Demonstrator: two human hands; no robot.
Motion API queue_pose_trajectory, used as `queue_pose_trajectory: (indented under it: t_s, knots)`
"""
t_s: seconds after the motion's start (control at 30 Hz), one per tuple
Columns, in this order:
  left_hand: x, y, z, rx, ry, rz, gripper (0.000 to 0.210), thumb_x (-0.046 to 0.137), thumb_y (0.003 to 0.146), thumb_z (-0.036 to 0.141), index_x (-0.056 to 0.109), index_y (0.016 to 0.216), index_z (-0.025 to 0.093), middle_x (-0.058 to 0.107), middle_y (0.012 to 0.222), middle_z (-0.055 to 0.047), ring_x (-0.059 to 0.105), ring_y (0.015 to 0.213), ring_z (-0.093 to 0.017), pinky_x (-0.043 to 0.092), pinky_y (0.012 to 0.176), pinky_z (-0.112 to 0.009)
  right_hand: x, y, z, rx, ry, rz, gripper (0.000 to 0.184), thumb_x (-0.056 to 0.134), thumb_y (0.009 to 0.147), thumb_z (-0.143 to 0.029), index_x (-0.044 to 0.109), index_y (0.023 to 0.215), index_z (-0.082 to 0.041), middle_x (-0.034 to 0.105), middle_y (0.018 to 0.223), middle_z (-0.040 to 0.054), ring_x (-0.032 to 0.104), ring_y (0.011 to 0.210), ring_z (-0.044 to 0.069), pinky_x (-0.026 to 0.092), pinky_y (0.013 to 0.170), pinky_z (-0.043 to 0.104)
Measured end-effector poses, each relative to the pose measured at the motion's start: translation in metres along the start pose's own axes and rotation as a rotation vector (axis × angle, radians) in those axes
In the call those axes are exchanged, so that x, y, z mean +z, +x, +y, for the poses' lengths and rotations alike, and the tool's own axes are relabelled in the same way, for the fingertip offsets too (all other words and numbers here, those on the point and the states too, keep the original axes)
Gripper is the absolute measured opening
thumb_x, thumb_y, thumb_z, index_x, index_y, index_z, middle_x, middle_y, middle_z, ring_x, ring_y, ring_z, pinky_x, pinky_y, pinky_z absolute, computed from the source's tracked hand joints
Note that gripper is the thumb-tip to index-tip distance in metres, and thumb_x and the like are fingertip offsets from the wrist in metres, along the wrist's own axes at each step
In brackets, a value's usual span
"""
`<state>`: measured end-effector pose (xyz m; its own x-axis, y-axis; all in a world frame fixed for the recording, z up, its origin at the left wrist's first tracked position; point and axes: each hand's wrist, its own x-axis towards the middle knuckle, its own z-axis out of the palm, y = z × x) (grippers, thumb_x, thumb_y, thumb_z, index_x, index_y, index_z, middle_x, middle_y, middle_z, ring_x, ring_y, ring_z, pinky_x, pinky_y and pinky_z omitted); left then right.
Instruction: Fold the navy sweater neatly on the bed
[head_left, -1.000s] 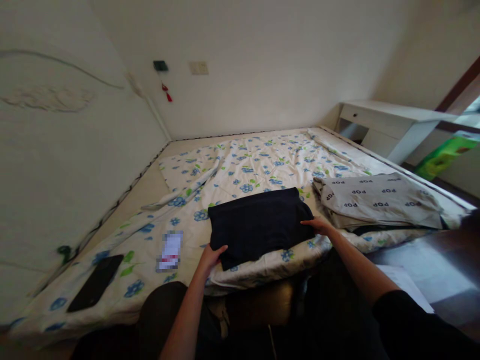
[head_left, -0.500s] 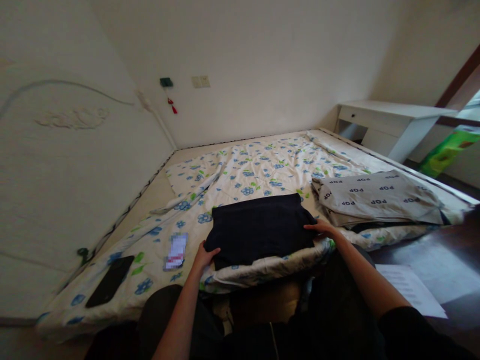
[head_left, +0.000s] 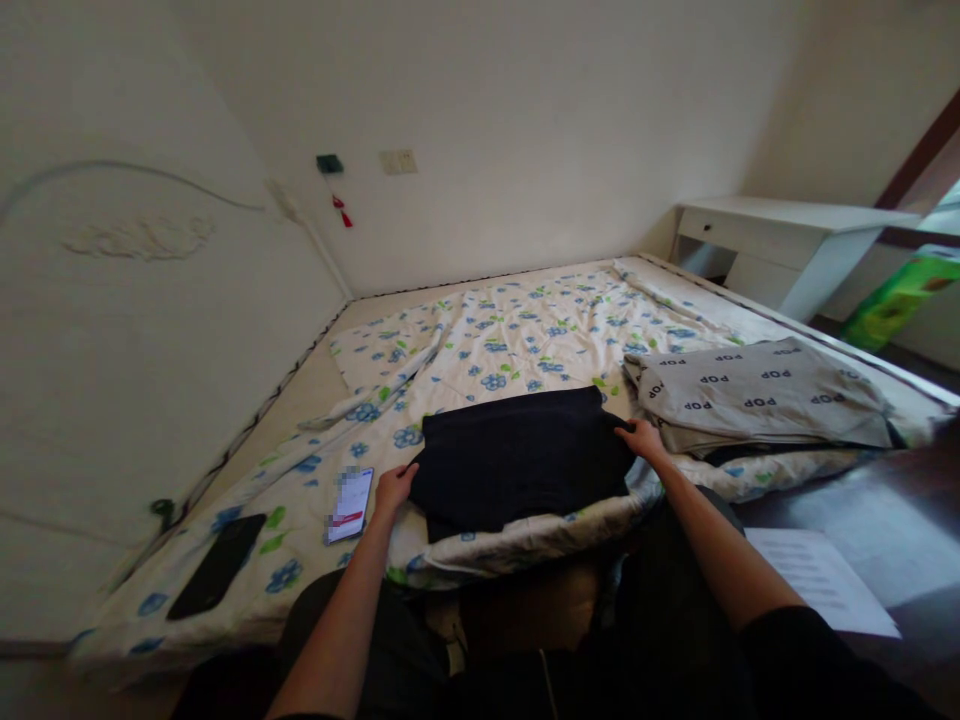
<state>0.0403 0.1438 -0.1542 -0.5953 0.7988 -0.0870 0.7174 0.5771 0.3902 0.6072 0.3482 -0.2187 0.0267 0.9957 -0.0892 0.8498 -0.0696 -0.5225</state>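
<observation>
A dark shirt, doubled over into a wide shape, lies at the front edge of the bed on a floral sheet. My left hand pinches its left side corner, fingers closed on the cloth. On the opposite side my right hand grips the right corner between thumb and fingers. The cloth between both hands is fairly flat. To the right lies a folded grey garment printed with "POP", on top of some darker cloth.
A phone with a lit screen lies left of my left hand, and a black phone-like slab farther left. Printed paper is at the lower right. A white desk stands beyond the bed, near a green package.
My left hand has shifted up and left to the shirt's side corner, and my right hand has moved slightly up. The side corners are drawn outward a little.
</observation>
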Motion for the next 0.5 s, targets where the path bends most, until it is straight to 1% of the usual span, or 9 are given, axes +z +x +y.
queue_pose_trajectory:
  t_s: [0.07, 0.13, 0.2, 0.27, 0.33, 0.37, 0.43, 0.5]
  knots:
    - [0.002, 0.0, -0.007, -0.038, 0.022, -0.005, 0.03, 0.067, 0.099, 0.043, 0.087, 0.107, 0.022, 0.089, 0.098, -0.011, 0.083, 0.11, -0.035, 0.061, 0.087, -0.037, 0.001, 0.004, 0.005, 0.039, -0.05, -0.049, 0.035, 0.079, 0.094, -0.039, 0.087, 0.117, -0.014, 0.086, 0.109, 0.0183, 0.083, 0.109, 0.034, 0.063, 0.093, 0.037]
    - [0.007, -0.003, -0.012, -0.071, 0.043, -0.02, 0.024, 0.068, 0.098, 0.036, 0.086, 0.106, 0.022, 0.089, 0.1, -0.012, 0.084, 0.108, -0.034, 0.061, 0.087, -0.037, 0.005, 0.005, 0.009, 0.042, -0.135, -0.112, 0.031, 0.081, 0.091, -0.036, 0.086, 0.113, -0.014, 0.086, 0.106, 0.0174, 0.083, 0.109, 0.034, 0.063, 0.094, 0.038]
    - [0.013, -0.009, -0.013, -0.089, 0.057, -0.014, 0.027, 0.065, 0.1, 0.031, 0.083, 0.116, 0.021, 0.088, 0.115, -0.014, 0.082, 0.116, -0.033, 0.06, 0.092, -0.036, 0.01, 0.003, 0.01, 0.026, -0.195, -0.126, 0.032, 0.08, 0.092, -0.033, 0.085, 0.117, -0.014, 0.085, 0.111, 0.0178, 0.082, 0.114, 0.034, 0.062, 0.097, 0.037]
    - [0.018, -0.015, -0.01, -0.041, 0.082, 0.048, 0.038, 0.061, 0.103, 0.031, 0.076, 0.136, 0.02, 0.083, 0.134, -0.016, 0.078, 0.128, -0.032, 0.058, 0.101, -0.038, 0.012, 0.001, 0.01, 0.005, -0.199, -0.1, 0.038, 0.078, 0.096, -0.035, 0.081, 0.127, -0.013, 0.084, 0.121, 0.0192, 0.08, 0.12, 0.033, 0.06, 0.1, 0.036]
    - [0.023, -0.021, -0.004, 0.026, 0.11, 0.119, 0.049, 0.061, 0.105, 0.039, 0.067, 0.149, 0.019, 0.078, 0.144, -0.019, 0.074, 0.134, -0.034, 0.057, 0.106, -0.041, 0.011, -0.001, 0.008, -0.013, -0.157, -0.092, 0.048, 0.077, 0.1, -0.043, 0.077, 0.137, -0.012, 0.083, 0.127, 0.0204, 0.079, 0.125, 0.034, 0.059, 0.103, 0.036]
    - [0.024, -0.023, 0.0, 0.039, 0.12, 0.126, 0.054, 0.061, 0.105, 0.046, 0.066, 0.151, 0.017, 0.078, 0.144, -0.02, 0.074, 0.134, -0.036, 0.057, 0.107, -0.043, 0.011, -0.003, 0.006, -0.019, -0.13, -0.098, 0.053, 0.077, 0.101, -0.048, 0.076, 0.14, -0.012, 0.082, 0.129, 0.0209, 0.078, 0.126, 0.034, 0.059, 0.104, 0.036]
    - [0.024, -0.024, 0.007, 0.011, 0.122, 0.062, 0.063, 0.065, 0.102, 0.06, 0.07, 0.145, 0.014, 0.08, 0.138, -0.023, 0.075, 0.129, -0.041, 0.059, 0.104, -0.046, 0.009, -0.004, 0.0, -0.028, -0.085, -0.114, 0.059, 0.078, 0.1, -0.056, 0.077, 0.139, -0.011, 0.082, 0.129, 0.022, 0.078, 0.126, 0.035, 0.059, 0.105, 0.037]
    - [0.019, -0.021, 0.013, -0.025, 0.104, -0.011, 0.062, 0.069, 0.098, 0.063, 0.077, 0.133, 0.013, 0.083, 0.129, -0.024, 0.077, 0.125, -0.044, 0.06, 0.1, -0.047, 0.006, -0.005, -0.005, -0.033, -0.058, -0.117, 0.054, 0.082, 0.096, -0.055, 0.081, 0.129, -0.012, 0.084, 0.124, 0.0222, 0.079, 0.124, 0.036, 0.06, 0.104, 0.038]
